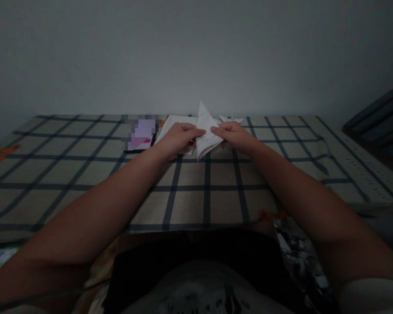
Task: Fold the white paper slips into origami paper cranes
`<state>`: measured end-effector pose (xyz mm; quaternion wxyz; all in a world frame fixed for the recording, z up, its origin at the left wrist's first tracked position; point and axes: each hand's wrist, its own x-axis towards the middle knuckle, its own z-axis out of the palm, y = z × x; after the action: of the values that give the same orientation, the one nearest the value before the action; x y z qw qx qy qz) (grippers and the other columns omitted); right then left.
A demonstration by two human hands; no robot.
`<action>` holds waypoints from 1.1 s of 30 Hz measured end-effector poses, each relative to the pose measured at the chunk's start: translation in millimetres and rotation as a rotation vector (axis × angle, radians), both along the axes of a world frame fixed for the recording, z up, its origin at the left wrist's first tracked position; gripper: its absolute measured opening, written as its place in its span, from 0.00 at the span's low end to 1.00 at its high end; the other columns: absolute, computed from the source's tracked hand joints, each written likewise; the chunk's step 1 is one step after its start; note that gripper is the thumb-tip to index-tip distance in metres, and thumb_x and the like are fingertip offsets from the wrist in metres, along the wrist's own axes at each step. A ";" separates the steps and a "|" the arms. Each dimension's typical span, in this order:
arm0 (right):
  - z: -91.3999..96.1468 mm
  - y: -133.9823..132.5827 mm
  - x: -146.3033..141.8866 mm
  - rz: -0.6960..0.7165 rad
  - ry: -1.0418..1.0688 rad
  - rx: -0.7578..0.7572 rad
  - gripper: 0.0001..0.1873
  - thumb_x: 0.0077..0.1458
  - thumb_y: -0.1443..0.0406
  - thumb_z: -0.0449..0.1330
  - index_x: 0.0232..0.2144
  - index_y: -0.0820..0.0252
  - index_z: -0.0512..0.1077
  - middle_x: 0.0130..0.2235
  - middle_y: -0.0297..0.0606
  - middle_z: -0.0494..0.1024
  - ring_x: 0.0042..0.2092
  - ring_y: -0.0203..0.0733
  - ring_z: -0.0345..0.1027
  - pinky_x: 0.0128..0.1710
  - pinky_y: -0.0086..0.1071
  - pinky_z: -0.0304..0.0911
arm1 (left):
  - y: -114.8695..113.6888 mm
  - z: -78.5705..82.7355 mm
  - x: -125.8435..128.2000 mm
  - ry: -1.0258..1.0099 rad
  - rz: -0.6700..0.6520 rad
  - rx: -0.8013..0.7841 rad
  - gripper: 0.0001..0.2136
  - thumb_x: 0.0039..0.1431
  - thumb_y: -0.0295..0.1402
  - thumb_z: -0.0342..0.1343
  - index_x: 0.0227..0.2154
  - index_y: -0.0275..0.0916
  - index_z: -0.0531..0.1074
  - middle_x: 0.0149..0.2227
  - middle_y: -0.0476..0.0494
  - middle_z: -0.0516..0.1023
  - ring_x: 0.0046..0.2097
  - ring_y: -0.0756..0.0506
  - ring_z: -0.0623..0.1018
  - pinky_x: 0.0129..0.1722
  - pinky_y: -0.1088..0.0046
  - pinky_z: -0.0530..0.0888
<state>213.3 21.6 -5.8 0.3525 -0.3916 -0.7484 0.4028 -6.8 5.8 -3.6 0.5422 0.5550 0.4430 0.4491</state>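
Observation:
A folded sheet of white paper [207, 133] with pointed corners is held up over the table, one tip pointing upward. My left hand [181, 136] pinches its left edge, thumb on the near face and fingers behind. On the right edge, my right hand [234, 134] grips it the same way, its thumb pressed on the paper. Behind my right hand lies another folded paper piece [232, 119] with pointed ends, partly hidden. Flat sheets of paper [178, 122] rest behind my left hand, which covers part of them.
A phone [143, 134] with a lit, partly blurred screen lies left of the papers. The checked tablecloth [190, 196] covers the table, which meets a plain wall [196, 56] at the back. An orange patch [1, 153] shows at the far left.

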 end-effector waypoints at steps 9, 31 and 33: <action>2.0 1.5 0.4 -0.036 0.053 0.107 0.32 0.63 0.41 0.62 0.20 0.58 0.66 0.21 0.29 0.64 0.25 0.32 0.56 0.27 0.31 0.50 | 1.8 -2.6 -2.5 -0.015 -0.081 0.015 0.19 0.47 0.49 0.76 0.23 0.39 0.80 0.27 0.44 0.79 0.26 0.49 0.75 0.24 0.74 0.67; -2.0 7.4 3.1 -0.151 0.135 0.170 0.41 0.52 0.27 0.60 0.20 0.57 0.66 0.20 0.30 0.64 0.25 0.33 0.55 0.26 0.31 0.49 | -2.5 7.1 -3.1 0.044 -0.146 -0.043 0.14 0.55 0.41 0.71 0.25 0.35 0.80 0.23 0.46 0.77 0.21 0.53 0.70 0.20 0.76 0.58; -2.8 8.5 3.6 -0.171 0.139 0.181 0.40 0.54 0.27 0.59 0.20 0.56 0.65 0.20 0.31 0.63 0.25 0.33 0.55 0.26 0.32 0.49 | -1.9 7.0 -3.8 0.062 -0.162 -0.041 0.13 0.56 0.41 0.71 0.26 0.34 0.82 0.22 0.46 0.76 0.20 0.54 0.69 0.19 0.76 0.56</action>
<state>216.9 30.1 -8.6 0.4705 -0.3917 -0.7192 0.3285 -10.6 3.9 3.4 0.5742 0.5914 0.4222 0.3773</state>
